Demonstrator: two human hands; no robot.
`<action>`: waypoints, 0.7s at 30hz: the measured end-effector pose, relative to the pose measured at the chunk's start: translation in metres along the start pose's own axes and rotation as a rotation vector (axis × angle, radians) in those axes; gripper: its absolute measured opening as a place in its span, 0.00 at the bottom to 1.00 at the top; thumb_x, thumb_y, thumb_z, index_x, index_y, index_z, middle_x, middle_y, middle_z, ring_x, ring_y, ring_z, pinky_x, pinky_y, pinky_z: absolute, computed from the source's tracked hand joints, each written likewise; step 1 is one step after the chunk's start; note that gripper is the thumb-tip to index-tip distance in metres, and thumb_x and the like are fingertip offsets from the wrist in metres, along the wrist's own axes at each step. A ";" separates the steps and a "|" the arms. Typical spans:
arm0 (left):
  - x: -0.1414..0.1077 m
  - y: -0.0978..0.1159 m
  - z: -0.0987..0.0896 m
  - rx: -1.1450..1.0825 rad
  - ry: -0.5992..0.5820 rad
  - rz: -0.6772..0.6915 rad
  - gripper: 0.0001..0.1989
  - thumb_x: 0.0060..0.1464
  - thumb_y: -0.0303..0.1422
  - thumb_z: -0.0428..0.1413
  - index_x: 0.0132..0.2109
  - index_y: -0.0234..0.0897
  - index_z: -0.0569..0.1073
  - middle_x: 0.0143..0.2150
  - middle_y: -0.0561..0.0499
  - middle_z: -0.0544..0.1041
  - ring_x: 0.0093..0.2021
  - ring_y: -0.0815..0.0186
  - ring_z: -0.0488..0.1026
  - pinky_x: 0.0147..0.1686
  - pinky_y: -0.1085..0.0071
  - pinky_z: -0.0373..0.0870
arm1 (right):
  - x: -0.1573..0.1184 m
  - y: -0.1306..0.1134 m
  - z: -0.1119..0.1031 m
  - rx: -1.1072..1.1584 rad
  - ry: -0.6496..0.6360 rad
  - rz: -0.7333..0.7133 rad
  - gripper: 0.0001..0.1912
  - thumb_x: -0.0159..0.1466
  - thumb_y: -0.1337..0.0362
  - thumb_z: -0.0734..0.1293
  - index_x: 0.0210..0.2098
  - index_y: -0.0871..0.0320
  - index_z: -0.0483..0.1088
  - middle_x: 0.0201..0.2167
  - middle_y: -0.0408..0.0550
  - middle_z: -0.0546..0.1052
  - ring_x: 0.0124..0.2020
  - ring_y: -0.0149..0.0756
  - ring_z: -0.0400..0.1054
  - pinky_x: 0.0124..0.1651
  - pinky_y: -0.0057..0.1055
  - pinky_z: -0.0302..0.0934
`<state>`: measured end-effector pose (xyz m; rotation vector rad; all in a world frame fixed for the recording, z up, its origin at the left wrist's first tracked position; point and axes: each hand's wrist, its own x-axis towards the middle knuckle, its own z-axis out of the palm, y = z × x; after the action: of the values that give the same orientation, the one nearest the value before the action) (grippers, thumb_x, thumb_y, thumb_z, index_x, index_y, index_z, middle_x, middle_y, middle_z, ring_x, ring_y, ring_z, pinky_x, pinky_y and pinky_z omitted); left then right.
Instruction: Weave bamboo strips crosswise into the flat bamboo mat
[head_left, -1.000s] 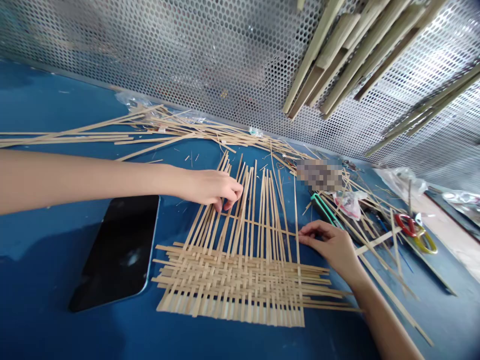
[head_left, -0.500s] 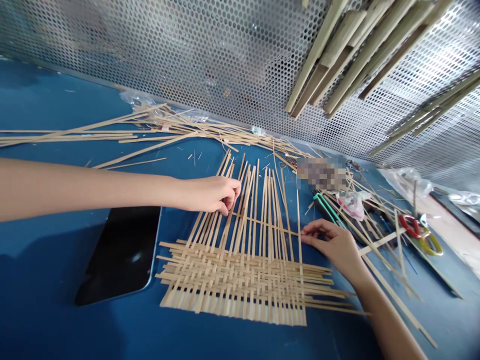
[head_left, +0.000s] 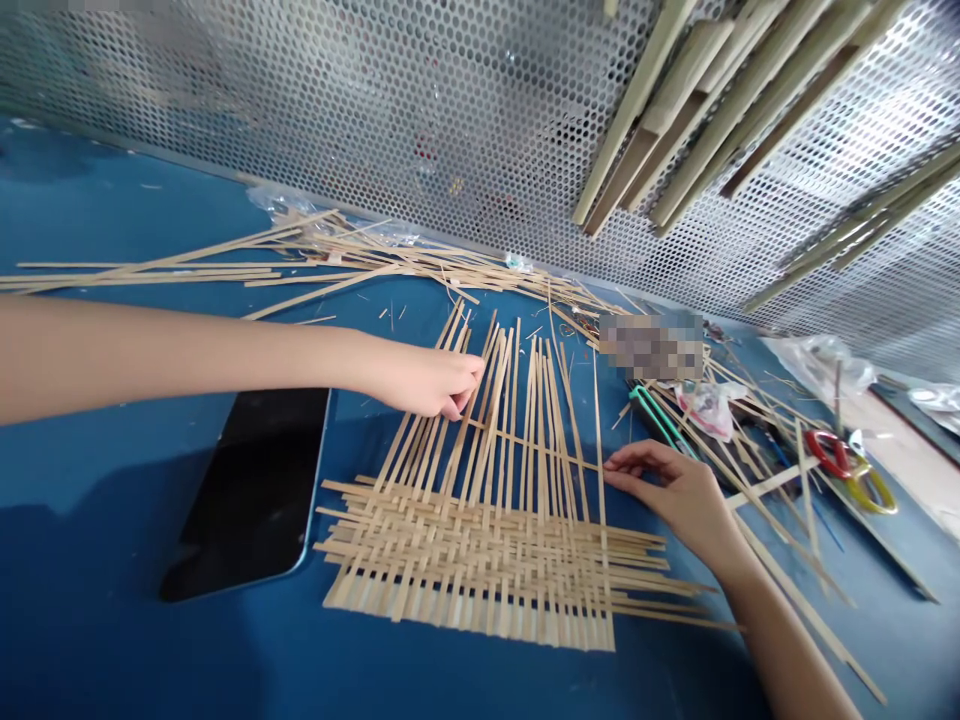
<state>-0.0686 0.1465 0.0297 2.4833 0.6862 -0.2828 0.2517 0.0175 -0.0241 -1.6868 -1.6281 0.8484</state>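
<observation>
A partly woven mat of pale bamboo strips (head_left: 480, 555) lies flat, its long loose strips fanning away from me. One thin crosswise bamboo strip (head_left: 559, 456) threads among those loose strips, well beyond the dense weave. At its right end, my right hand (head_left: 675, 490) pinches it between thumb and fingers, beside the outermost upright strip. Over the left part of the fan, my left hand (head_left: 439, 384) is closed with its fingertips down among the strips, near the crosswise strip's left part. Its fingers hide which strip exactly they grip.
A black-screened tablet (head_left: 251, 490) lies left of the mat. Loose bamboo strips (head_left: 420, 262) are heaped along the back by a perforated metal panel (head_left: 375, 110). At right are a green cutter (head_left: 660, 420), red-and-yellow scissors (head_left: 851, 465) and plastic bags (head_left: 709, 408). Bamboo pieces (head_left: 675, 120) lean on the panel.
My left forearm has risen slightly in view, and its hand has tilted a little. My right hand keeps its pinch at the strip's end. The whole view has shifted slightly.
</observation>
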 end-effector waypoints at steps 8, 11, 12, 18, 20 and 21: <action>0.007 -0.012 -0.004 0.084 -0.019 0.081 0.05 0.54 0.24 0.59 0.30 0.33 0.73 0.39 0.52 0.67 0.41 0.68 0.64 0.45 0.72 0.57 | 0.002 -0.002 0.008 0.042 0.065 -0.020 0.12 0.50 0.55 0.75 0.28 0.56 0.76 0.28 0.48 0.79 0.30 0.40 0.71 0.35 0.37 0.66; 0.006 -0.015 -0.004 0.084 -0.003 0.123 0.06 0.53 0.23 0.60 0.29 0.33 0.73 0.40 0.51 0.69 0.42 0.67 0.64 0.48 0.71 0.57 | 0.000 -0.004 0.009 0.059 0.077 -0.027 0.12 0.51 0.55 0.75 0.29 0.55 0.76 0.29 0.48 0.79 0.31 0.40 0.71 0.37 0.37 0.66; 0.006 -0.016 -0.005 0.081 0.003 0.134 0.06 0.53 0.23 0.60 0.28 0.33 0.73 0.40 0.51 0.70 0.42 0.67 0.64 0.48 0.71 0.58 | -0.001 -0.004 0.010 0.063 0.072 -0.027 0.12 0.51 0.54 0.75 0.29 0.55 0.75 0.29 0.48 0.79 0.31 0.41 0.72 0.38 0.37 0.67; 0.004 -0.026 -0.005 0.021 0.022 0.234 0.09 0.53 0.17 0.53 0.30 0.32 0.74 0.40 0.50 0.71 0.39 0.69 0.67 0.42 0.74 0.64 | -0.001 -0.001 0.011 0.115 0.071 -0.033 0.15 0.52 0.54 0.76 0.32 0.56 0.75 0.29 0.48 0.79 0.32 0.40 0.72 0.39 0.38 0.68; 0.002 -0.029 -0.005 -0.004 0.018 0.263 0.16 0.50 0.12 0.47 0.32 0.32 0.74 0.38 0.51 0.72 0.37 0.71 0.68 0.38 0.76 0.65 | 0.000 0.001 0.011 0.133 0.066 -0.027 0.16 0.52 0.54 0.77 0.34 0.56 0.74 0.30 0.48 0.80 0.32 0.40 0.73 0.39 0.37 0.69; 0.001 -0.030 -0.006 -0.011 0.015 0.276 0.18 0.48 0.10 0.45 0.32 0.32 0.74 0.37 0.51 0.72 0.37 0.72 0.69 0.37 0.77 0.66 | 0.001 0.002 0.011 0.138 0.062 -0.022 0.16 0.52 0.54 0.77 0.34 0.56 0.74 0.30 0.48 0.80 0.32 0.40 0.73 0.39 0.37 0.69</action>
<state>-0.0828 0.1717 0.0205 2.5331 0.3422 -0.1555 0.2437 0.0180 -0.0322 -1.5818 -1.5087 0.8685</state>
